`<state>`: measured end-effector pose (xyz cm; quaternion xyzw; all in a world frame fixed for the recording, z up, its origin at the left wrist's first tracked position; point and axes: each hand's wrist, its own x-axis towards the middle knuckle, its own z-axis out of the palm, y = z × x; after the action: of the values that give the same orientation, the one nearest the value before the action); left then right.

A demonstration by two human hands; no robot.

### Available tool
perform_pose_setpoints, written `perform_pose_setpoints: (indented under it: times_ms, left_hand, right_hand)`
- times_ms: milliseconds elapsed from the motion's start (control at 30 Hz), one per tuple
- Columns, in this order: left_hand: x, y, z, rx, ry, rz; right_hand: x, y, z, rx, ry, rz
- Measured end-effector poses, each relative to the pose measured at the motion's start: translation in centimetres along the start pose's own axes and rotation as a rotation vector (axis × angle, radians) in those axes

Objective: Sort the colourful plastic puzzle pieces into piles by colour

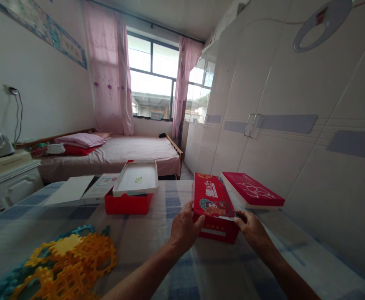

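A closed red cardboard box [214, 199] with a printed figure on its lid stands on the table, right of the middle. My left hand [185, 223] grips its left side, thumb at the front corner and fingers along the edge. At the front right corner, my right hand [250, 227] has its fingers bent onto the lid's edge. A flat crimson box or lid [252, 189] with a white line drawing lies just behind and right of it. Yellow plastic building pieces [76, 258], some teal ones [84, 229] among them, are heaped at the front left.
A second red box [127, 204] carries a tilted white tray-like lid [137, 179], beside white card sheets [97, 187]. The checked tablecloth [157, 246] covers the table. Behind are a bed [132, 150] and a window; white wardrobes [270, 91] run along the right.
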<state>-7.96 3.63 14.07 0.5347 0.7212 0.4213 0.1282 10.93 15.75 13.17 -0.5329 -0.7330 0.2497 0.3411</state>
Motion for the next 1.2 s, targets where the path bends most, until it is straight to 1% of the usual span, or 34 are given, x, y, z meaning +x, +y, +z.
perform_pose_setpoints:
  times_ms: [100,167,267,333,433,500,600,700,867,933,1033,1100,1200]
  left_hand:
    - [-0.9,0.1,-0.4,0.047,-0.043,0.018]
    - [-1.1,0.1,-0.5,0.132,-0.061,0.029]
    - [-0.7,0.4,-0.4,0.238,-0.07,0.035]
    - [-0.2,0.5,-0.6,0.263,-0.09,0.033]
    - [0.5,0.7,-1.0,0.255,-0.13,0.061]
    - [0.7,0.6,-1.2,0.248,-0.134,0.066]
    - [0.9,0.6,-1.5,0.269,-0.13,0.043]
    - [1.1,0.6,-1.8,0.274,-0.155,0.047]
    - [1.3,0.4,-2.0,0.239,-0.175,0.066]
    - [1.3,0.2,-1.9,0.231,-0.17,0.077]
    - [1.4,-0.1,-1.9,0.205,-0.187,0.095]
    - [1.5,-0.3,-2.0,0.186,-0.214,0.104]
    - [1.7,-0.4,-2.0,0.172,-0.219,0.104]
  right_hand:
    - [-0.3,0.6,-0.3,0.019,-0.013,0.018]
    - [-0.5,0.5,-0.5,0.086,-0.053,0.071]
    - [-0.9,-0.5,-0.8,0.282,-0.144,0.187]
    - [-1.2,-1.2,-1.2,0.419,-0.196,0.259]
    - [-1.4,-1.8,-2.2,0.547,-0.223,0.313]
    - [-1.3,-2.0,-2.8,0.594,-0.241,0.34]
    - [-1.0,-2.1,-3.1,0.585,-0.234,0.317]
    - [-1.1,-1.9,-2.8,0.551,-0.224,0.276]
    - [-2.0,-1.2,-1.7,0.546,-0.283,0.317]
    - [-2.1,-1.1,-1.7,0.613,-0.343,0.318]
    - [-1.5,-1.2,-2.2,0.686,-0.496,0.303]
    - [-0.7,-1.4,-2.7,0.634,-0.57,0.311]
    - [0.3,-1.8,-3.2,0.522,-0.601,0.336]
